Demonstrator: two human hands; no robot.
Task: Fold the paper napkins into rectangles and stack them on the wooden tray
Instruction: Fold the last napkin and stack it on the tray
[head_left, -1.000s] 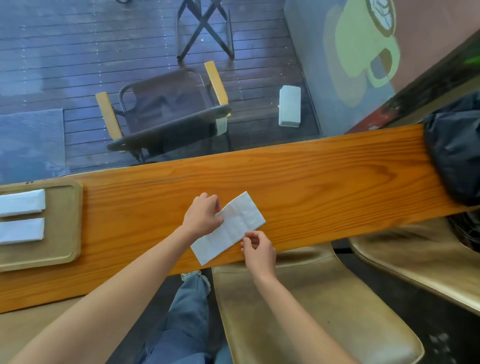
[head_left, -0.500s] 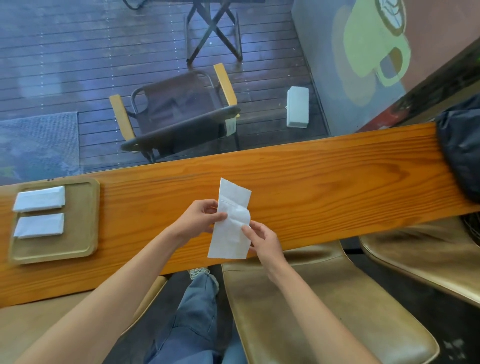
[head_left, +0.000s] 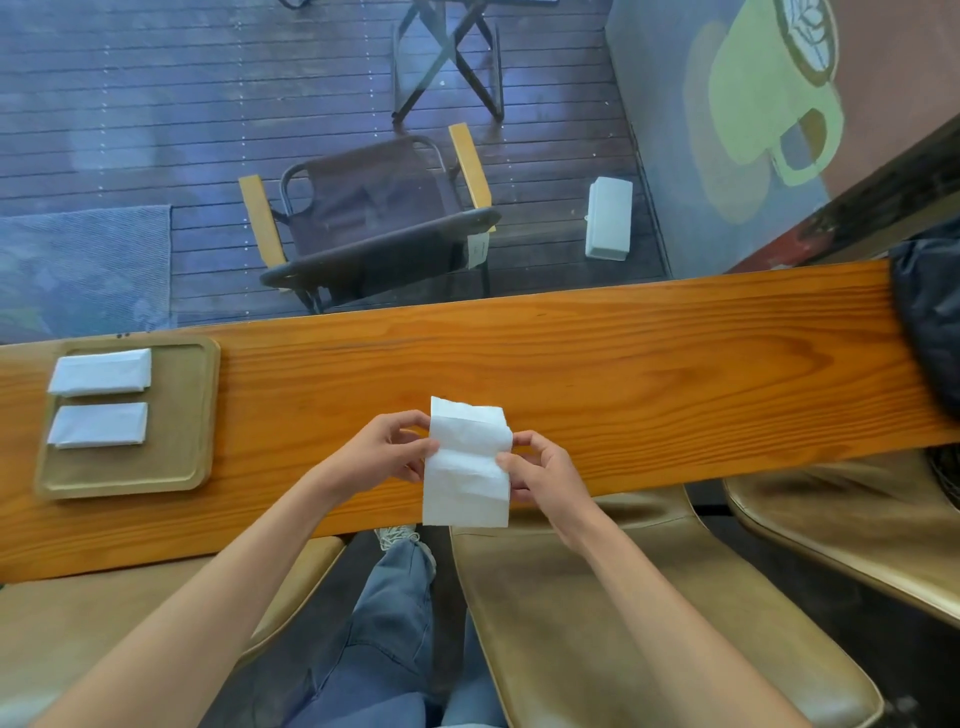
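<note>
Paper napkin (head_left: 467, 462), white, creased crosswise, one long strip: held upright over the near edge of the wooden counter (head_left: 649, 364), about midway along it, its lower end hanging past that edge; left hand (head_left: 384, 457) pinches its left border between thumb and curled fingers, right hand (head_left: 545, 478) pinches the right border likewise, probably so the strip hangs flat and true before the next fold brings it down to a rectangle. Wooden tray (head_left: 202, 415), shallow rim, rounded corners: set at the left end of the counter, well apart from the hands, within a leftward reach. Two folded napkins on it, side by side rather than stacked, far napkin (head_left: 101, 371) and near napkin (head_left: 98, 425), both towards the tray's left side, so the tray's right part shows bare wood where a third could go. Dark bag (head_left: 930, 312): on the right end of the counter, away from the route to the tray. Padded stools (head_left: 623, 623) below the near edge; the person's jeans between them. Nothing lies on the counter between napkin and tray. Beyond a glass pane past the far edge: folding chair (head_left: 379, 218) on dark decking, a white box (head_left: 609, 218)
</note>
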